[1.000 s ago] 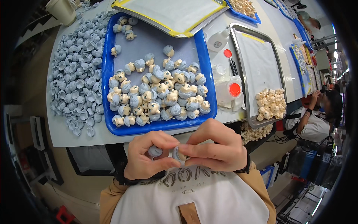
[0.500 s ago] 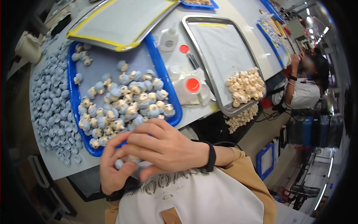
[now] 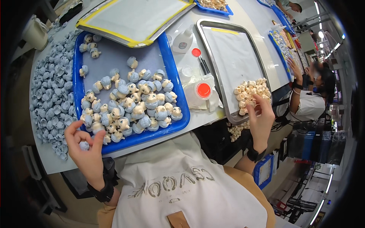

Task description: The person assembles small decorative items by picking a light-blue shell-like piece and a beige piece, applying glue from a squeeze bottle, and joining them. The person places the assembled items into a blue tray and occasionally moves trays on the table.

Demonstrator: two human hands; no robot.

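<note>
My left hand (image 3: 86,152) is at the near left corner of the blue tray (image 3: 167,129). A small pale-blue hair piece (image 3: 84,145) sits in its curled fingers; thumb and forefinger are apart beside a doll head (image 3: 97,127). The tray holds many small doll heads (image 3: 138,111) with cream faces and blue hair. At the right, my right hand (image 3: 262,121) reaches to the near end of a metal tray (image 3: 228,110). Its thumb and fingers pinch a cream doll-face piece (image 3: 251,102) at the pile of cream pieces (image 3: 247,91).
Loose blue hair pieces (image 3: 53,110) cover the table's left side. A yellow-taped tray (image 3: 133,22) overlaps the blue tray's far end. Between the trays stand a white bottle (image 3: 183,41), a red-topped container (image 3: 203,90) and pens (image 3: 204,66). Another person (image 3: 310,93) works at the right.
My hands, together in front of me before, have separated. The left has moved left to the blue tray's corner, and the right has reached right to the cream pieces.
</note>
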